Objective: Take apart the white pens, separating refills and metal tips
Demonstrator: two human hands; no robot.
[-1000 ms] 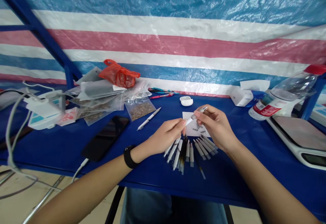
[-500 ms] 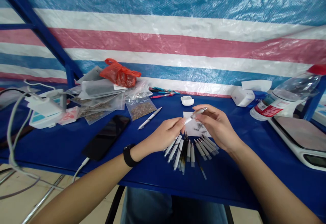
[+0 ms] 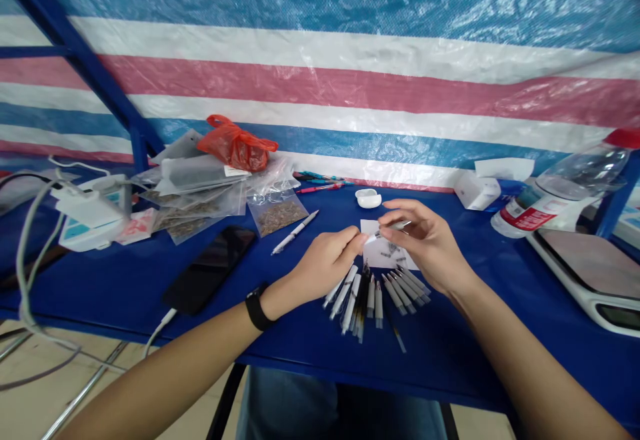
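Two hands [image 3: 327, 263] [image 3: 433, 243] pinching pen parts [image 3: 399, 225], bag [image 3: 265, 204] of brown bits [image 3: 281, 217]

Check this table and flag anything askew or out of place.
One thin refill lies alone, right of the bunched dark refills, so it looks slightly stray. No spill or damage stands out.

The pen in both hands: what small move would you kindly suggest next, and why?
Perhaps gently twist the pen with the right hand while the left hand steadies it: the hands pinch different parts of it, and grey pen sections lie detached on the table.
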